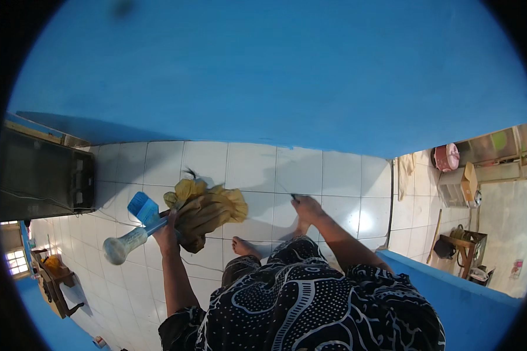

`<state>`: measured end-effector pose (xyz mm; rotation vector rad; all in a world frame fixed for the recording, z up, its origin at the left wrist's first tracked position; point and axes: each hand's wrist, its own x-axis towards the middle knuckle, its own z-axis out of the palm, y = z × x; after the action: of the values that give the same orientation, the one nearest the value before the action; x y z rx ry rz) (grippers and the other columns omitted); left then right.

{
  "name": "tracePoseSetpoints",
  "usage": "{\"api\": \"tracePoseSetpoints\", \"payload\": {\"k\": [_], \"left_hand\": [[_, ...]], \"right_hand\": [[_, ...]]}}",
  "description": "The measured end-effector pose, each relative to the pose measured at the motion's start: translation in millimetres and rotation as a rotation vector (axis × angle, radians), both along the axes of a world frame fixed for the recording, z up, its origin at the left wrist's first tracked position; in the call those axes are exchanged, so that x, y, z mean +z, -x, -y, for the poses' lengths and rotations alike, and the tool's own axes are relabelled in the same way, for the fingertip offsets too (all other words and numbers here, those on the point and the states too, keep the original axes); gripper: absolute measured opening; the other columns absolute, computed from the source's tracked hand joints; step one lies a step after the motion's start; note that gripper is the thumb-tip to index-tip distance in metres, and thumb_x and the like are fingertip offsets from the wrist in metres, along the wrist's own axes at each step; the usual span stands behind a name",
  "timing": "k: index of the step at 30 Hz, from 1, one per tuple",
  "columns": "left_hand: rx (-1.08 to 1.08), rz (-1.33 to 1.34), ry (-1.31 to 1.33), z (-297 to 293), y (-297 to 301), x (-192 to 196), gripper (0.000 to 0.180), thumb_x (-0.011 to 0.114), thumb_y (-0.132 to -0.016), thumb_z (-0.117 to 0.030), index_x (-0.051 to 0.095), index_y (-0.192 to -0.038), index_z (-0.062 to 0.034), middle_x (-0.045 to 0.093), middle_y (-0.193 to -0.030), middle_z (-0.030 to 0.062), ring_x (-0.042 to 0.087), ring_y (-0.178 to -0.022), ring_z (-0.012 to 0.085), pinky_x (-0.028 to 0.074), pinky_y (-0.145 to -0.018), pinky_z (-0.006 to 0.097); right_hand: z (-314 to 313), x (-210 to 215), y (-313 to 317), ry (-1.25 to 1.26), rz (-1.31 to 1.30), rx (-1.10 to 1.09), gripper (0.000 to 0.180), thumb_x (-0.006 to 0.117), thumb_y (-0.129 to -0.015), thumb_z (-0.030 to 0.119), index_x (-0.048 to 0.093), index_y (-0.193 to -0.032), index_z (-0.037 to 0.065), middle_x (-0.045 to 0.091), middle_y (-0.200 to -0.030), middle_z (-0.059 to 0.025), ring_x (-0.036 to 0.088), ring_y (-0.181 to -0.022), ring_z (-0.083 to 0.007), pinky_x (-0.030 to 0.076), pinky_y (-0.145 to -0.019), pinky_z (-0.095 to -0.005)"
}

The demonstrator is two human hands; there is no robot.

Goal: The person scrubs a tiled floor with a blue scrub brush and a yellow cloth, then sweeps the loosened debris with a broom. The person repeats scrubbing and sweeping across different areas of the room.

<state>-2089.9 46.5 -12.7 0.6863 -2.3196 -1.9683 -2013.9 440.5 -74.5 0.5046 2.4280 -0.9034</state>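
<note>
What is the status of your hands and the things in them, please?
Left hand shut on blue brush and yellow cloth. Right hand pinches small dark item. White tiled floor below.

Blue wall (pixel 275 76) above a white tiled floor (pixel 310 169). Near the wall, a mustard-yellow cloth (pixel 208 210), a blue brush (pixel 143 209), a black-and-white patterned garment (pixel 310 304).

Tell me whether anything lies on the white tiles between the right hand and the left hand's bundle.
Nothing visible does. The right hand pinches a small dark object low over the white tiled floor; the left hand grips a crumpled yellow cloth and a blue brush with a pale handle. Only bare tile shows between them.
</note>
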Motion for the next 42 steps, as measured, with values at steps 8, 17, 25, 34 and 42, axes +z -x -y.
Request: {"api": "tracePoseSetpoints", "payload": {"k": [8,17,25,34,42], "left_hand": [[0.206,-0.043,0.197,-71,20,-38,0.029,0.066,-0.079,-0.019,0.054,-0.095,0.0029,0.057,-0.085,0.0089,0.054,-0.071,0.0149,0.045,-0.059,0.027],[-0.092,0.067,0.168,-128,15,-74,0.026,0.068,-0.077,-0.022,0.056,-0.092,-0.0046,0.053,-0.092,0.0024,0.049,-0.082,0.0134,0.04,-0.077,0.03],[0.174,-0.034,0.115,-114,42,-106,0.029,0.067,-0.074,-0.02,0.055,-0.095,-0.0022,0.053,-0.091,0.0037,0.051,-0.084,0.0158,0.042,-0.079,0.03],[0.385,-0.072,0.361,-82,17,-308,0.035,0.06,-0.084,-0.026,0.055,-0.103,0.0042,0.056,-0.097,0.0142,0.055,-0.091,0.0236,0.046,-0.081,0.035],[0.35,-0.071,0.427,-83,15,-360,0.035,0.056,-0.087,-0.029,0.053,-0.104,0.0021,0.054,-0.095,0.0115,0.052,-0.087,0.0205,0.043,-0.077,0.033]], "right_hand": [[-121,-95,14,-0.191,0.313,0.017,0.046,0.051,-0.08,0.021,0.049,-0.125,0.014,0.056,-0.116,-0.0185,0.056,-0.105,-0.0323,0.045,-0.087,-0.0446],[-198,-239,57,-0.219,0.481,0.184,0.037,0.043,-0.088,0.028,0.052,-0.118,0.008,0.058,-0.117,-0.0154,0.057,-0.108,-0.0293,0.047,-0.086,-0.0415],[-178,-365,113,-0.338,0.368,-0.044,0.034,0.039,-0.091,0.031,0.045,-0.12,0.016,0.057,-0.109,-0.0189,0.059,-0.097,-0.0351,0.047,-0.084,-0.0449],[-149,-549,138,-0.373,0.351,-0.013,0.041,0.054,-0.083,0.017,0.044,-0.122,0.019,0.057,-0.109,-0.0133,0.057,-0.101,-0.0274,0.049,-0.081,-0.0372],[-174,-665,148,-0.372,0.529,-0.046,0.069,0.053,-0.084,0.019,0.017,-0.142,0.005,0.051,-0.123,-0.0166,0.057,-0.102,-0.0288,0.048,-0.082,-0.039]]}}
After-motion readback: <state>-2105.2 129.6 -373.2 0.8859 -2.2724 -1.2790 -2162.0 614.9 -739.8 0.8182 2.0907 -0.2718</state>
